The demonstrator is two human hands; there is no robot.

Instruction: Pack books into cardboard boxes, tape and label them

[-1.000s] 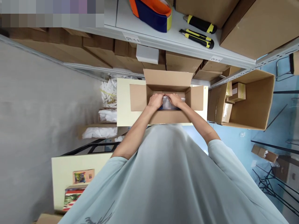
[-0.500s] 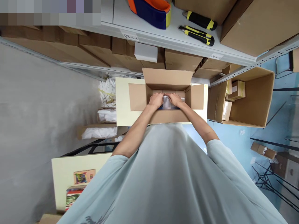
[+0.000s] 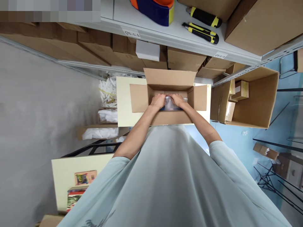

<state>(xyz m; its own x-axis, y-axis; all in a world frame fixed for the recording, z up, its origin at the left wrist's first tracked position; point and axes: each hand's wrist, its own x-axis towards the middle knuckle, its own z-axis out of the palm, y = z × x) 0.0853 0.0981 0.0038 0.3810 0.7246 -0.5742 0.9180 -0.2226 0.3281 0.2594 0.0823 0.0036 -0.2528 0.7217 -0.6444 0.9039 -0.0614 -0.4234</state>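
An open cardboard box [image 3: 170, 118] sits on a pale yellow table [image 3: 123, 102], its flaps folded outward. Inside it lies a clear plastic-wrapped package [image 3: 170, 105], with some blue showing through the plastic. My left hand [image 3: 159, 101] reaches into the box with curled fingers closed on the package's far left edge. Close beside it, my right hand [image 3: 177, 100] grips the same far edge with bent fingers. The fingertips of both hands nearly meet, and the package's underside is hidden.
Box cutters [image 3: 202, 33] and an orange-and-blue tape dispenser [image 3: 155, 12] lie on the shelf above. Cardboard boxes [image 3: 184, 59] fill the lower shelf behind the table. A large open carton [image 3: 258, 97] stands at the right. A second table [image 3: 61, 176] holds books at lower left.
Both hands stay at the package in the box. The view has shifted very slightly, with the shelf a little higher in the picture.
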